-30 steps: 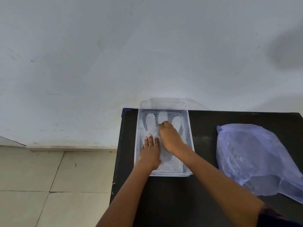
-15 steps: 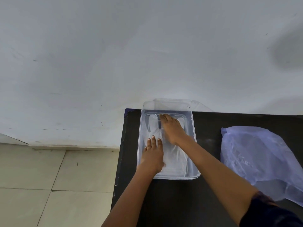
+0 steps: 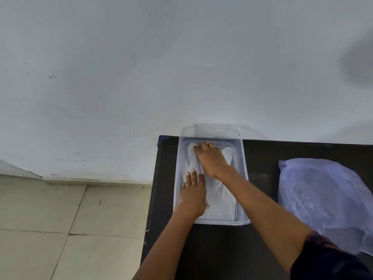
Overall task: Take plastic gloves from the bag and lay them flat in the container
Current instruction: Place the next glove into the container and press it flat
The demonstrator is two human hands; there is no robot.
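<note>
Both hands press flat, fingers spread, on a plastic glove [image 3: 221, 197] inside a clear container [image 3: 245, 168]: left hand [image 3: 192, 196] near, right hand [image 3: 211, 158] farther.

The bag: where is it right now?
In the head view, the bag lies on the black table, right of the container and untouched by either hand.

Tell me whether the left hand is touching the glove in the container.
Touching. The head view shows the left hand pressed flat on the glove inside the container, fingers overlapping the plastic with no gap.
</note>
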